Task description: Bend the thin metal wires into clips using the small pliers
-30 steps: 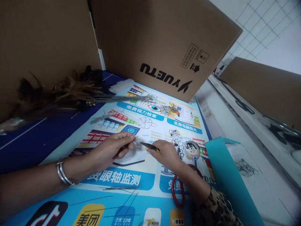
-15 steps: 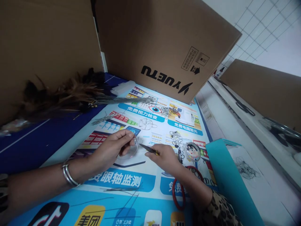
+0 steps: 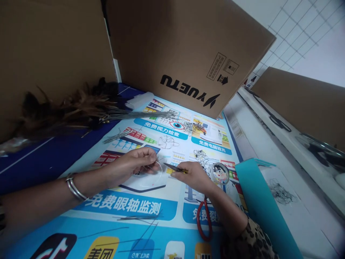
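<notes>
My left hand [image 3: 134, 163] is closed, pinching a thin wire ring [image 3: 157, 171] just above the printed poster [image 3: 140, 208]. A silver bangle [image 3: 74, 187] sits on that wrist. My right hand [image 3: 192, 174] is closed on small dark pliers [image 3: 174, 167] with a yellow grip. Their tip points left at the ring, very close to it. A red bangle [image 3: 203, 219] hangs on my right wrist, with a leopard-print sleeve behind it.
Brown feathers on wire stems [image 3: 81, 108] lie at the left. Loose wires [image 3: 140, 217] lie near me. Finished wire pieces [image 3: 202, 158], a round lens [image 3: 220, 173] and a teal folder [image 3: 258, 201] are to the right. Cardboard sheets [image 3: 188, 46] stand behind.
Both hands stayed in place over the poster. The wire ring now hangs lower under my left fingers, and the pliers' tip sits slightly higher and nearer the ring.
</notes>
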Motion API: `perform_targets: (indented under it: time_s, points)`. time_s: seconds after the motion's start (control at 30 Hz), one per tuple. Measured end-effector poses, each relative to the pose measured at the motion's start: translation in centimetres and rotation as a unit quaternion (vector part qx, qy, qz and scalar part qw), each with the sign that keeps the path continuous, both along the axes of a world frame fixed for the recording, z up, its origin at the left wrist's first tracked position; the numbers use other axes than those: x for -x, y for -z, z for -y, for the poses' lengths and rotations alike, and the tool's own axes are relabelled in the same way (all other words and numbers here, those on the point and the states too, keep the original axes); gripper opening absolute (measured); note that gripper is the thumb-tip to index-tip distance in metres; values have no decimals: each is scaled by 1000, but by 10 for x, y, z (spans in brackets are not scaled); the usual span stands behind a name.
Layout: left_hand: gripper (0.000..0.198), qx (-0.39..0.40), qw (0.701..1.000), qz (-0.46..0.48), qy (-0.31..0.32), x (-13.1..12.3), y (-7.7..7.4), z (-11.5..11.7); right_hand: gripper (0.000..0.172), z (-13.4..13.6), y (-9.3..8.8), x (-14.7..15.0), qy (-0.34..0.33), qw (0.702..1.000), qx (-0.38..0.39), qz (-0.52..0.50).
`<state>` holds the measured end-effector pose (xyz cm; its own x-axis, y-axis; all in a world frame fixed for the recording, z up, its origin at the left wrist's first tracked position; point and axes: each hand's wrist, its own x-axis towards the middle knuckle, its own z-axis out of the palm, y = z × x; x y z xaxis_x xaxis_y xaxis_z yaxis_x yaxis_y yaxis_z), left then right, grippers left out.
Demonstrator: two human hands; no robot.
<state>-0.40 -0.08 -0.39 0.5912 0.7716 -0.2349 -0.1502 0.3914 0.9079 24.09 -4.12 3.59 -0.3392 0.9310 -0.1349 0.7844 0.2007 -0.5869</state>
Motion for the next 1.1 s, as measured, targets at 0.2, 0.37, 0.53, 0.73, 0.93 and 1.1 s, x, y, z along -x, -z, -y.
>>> perform_targets:
  time_s: [0.2, 0.37, 0.53, 0.73, 0.93, 1.1]
  points:
    - [25, -14, 999, -27, 39, 3, -7, -7, 25, 1, -3, 2, -29, 999, -8, 27]
    - [20, -67, 992, -64, 90, 6, -5, -15, 24, 2, -2, 4, -38, 999, 0, 25]
    - [16, -96, 980, -104, 138, 9, -7, -17, 22, 4, -2, 7, -36, 999, 8, 16]
    - [19, -83, 969, -142, 182, 10, -6, -16, 23, 4, -2, 6, -37, 999, 20, 11]
    - [20, -81, 971, -139, 179, 9, -2, -14, 27, 5, 2, 9, -31, 999, 24, 12]
    - [23, -77, 970, -135, 187, 11, -2, -11, 27, 6, 5, 12, -18, 1000, 22, 13]
